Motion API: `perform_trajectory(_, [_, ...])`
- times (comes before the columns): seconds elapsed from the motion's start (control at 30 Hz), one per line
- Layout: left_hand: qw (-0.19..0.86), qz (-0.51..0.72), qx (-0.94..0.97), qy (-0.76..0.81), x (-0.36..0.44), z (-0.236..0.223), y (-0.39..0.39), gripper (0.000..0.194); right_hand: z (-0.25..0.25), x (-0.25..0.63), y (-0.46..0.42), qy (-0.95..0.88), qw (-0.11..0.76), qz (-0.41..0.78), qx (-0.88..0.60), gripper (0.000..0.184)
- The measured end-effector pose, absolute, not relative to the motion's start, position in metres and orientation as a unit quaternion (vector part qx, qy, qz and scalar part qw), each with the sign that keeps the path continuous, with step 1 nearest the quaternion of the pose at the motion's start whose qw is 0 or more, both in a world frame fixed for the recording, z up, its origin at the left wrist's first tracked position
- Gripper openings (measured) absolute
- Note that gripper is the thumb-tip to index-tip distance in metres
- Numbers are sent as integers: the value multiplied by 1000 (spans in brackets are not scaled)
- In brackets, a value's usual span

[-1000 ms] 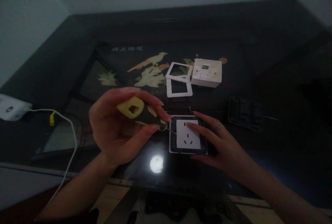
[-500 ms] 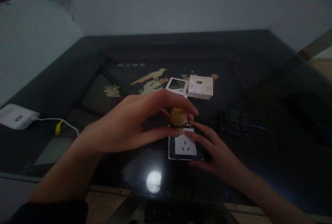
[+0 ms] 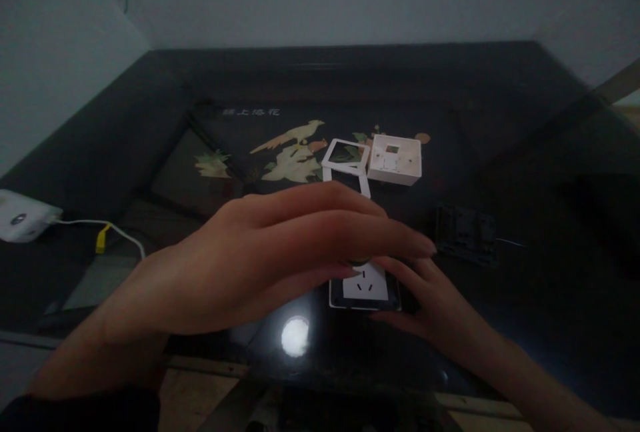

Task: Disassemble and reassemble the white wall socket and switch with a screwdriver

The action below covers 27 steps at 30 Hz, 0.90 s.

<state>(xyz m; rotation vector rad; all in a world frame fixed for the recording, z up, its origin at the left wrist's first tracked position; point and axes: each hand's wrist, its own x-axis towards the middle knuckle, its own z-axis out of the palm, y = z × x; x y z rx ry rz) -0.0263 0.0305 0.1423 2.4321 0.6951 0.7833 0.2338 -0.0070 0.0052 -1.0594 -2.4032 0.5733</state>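
Observation:
My left hand (image 3: pixel 285 245) arches over the wall socket (image 3: pixel 369 285), its fingers closed round a screwdriver. Most of that tool is hidden beneath the fingers; only a sliver of it shows near the socket's upper edge. The socket is a white panel with plug slots on a dark square base, lying on the black table. Along its right side, my right hand (image 3: pixel 425 292) grips the socket with bent fingers, and its fingertips pass partly under my left hand.
Two white frames (image 3: pixel 344 167) lie overlapping beyond my left hand, next to a white wall box (image 3: pixel 397 159). A dark plastic part (image 3: pixel 467 235) is at the right. A white device (image 3: pixel 25 217) with a cable and yellow tag sits at the left. The glossy black table (image 3: pixel 310 79) meets the wall behind.
My left hand has turned over the screwdriver, fingers reaching further right, and now covers the yellow handle that was visible. My right hand still keeps the socket. The view has shifted slightly.

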Motion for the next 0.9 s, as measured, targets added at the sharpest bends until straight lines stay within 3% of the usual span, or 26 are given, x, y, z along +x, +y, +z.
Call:
perform_trajectory(0.2, [249,307,885,247,-23,148,25,37,5,233,-6,-862,243,224,-385,81])
perform_trajectory(0.47, [193,237,913,270,-28,140,36,28,8,233,-6,-872,207,220,-386,80])
perform_trajectory(0.73, [205,299,895,261,-29,134,39,16,11,234,-6,-863,205,245,-392,75])
perform_trajectory(0.9, [235,263,888,295,-28,136,35,45,13,233,-5,-860,199,252,-397,73])
